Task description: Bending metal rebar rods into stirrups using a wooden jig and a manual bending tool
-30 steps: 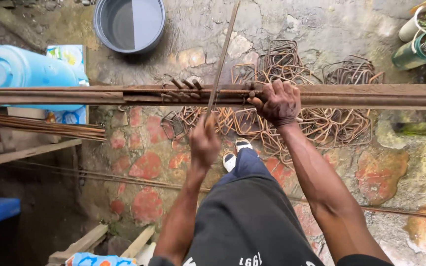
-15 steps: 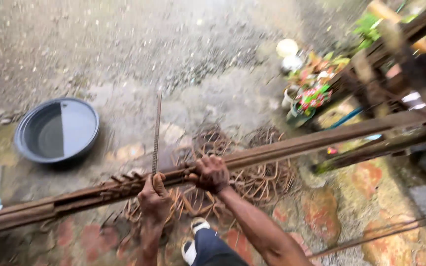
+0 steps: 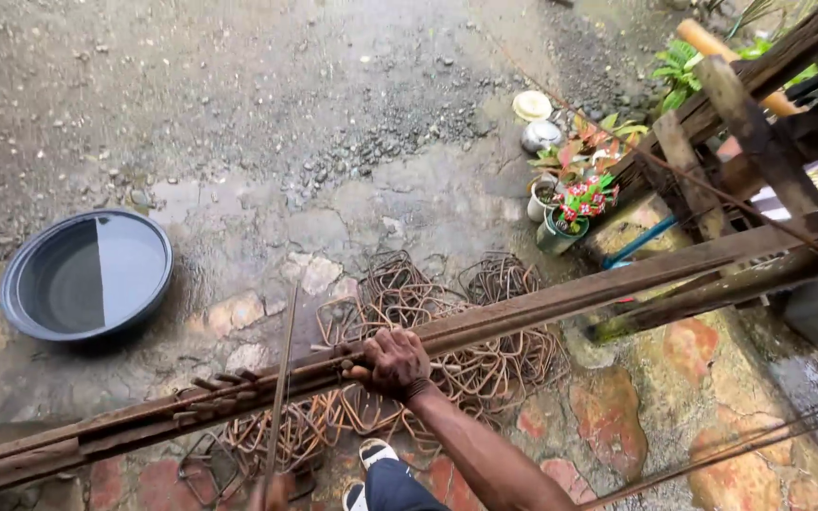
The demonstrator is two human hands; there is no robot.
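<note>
My right hand (image 3: 395,364) grips the top of a long bundle of rusty steel bars (image 3: 560,298) that runs from the lower left up to the right. A thin steel rod (image 3: 281,378) stands nearly upright across the bundle, just left of that hand. Only the top of my left hand (image 3: 275,492) shows at the bottom edge, closed around the rod's lower end. Short bent hooks (image 3: 215,386) stick out of the bundle on the left. Below the bundle, a pile of bent rusty wire loops (image 3: 428,312) lies on the ground.
A dark round basin (image 3: 82,274) with water sits on wet ground at the left. Potted flowers (image 3: 575,203) and small pots stand beside a rough wooden frame (image 3: 731,114) at the upper right. My shoe (image 3: 371,454) rests on reddish paving stones. Thin rods (image 3: 740,449) cross the lower right.
The view has swung to the right and widened. My left hand has sunk to the bottom edge with the thin rod. My right hand stays on the bar bundle.
</note>
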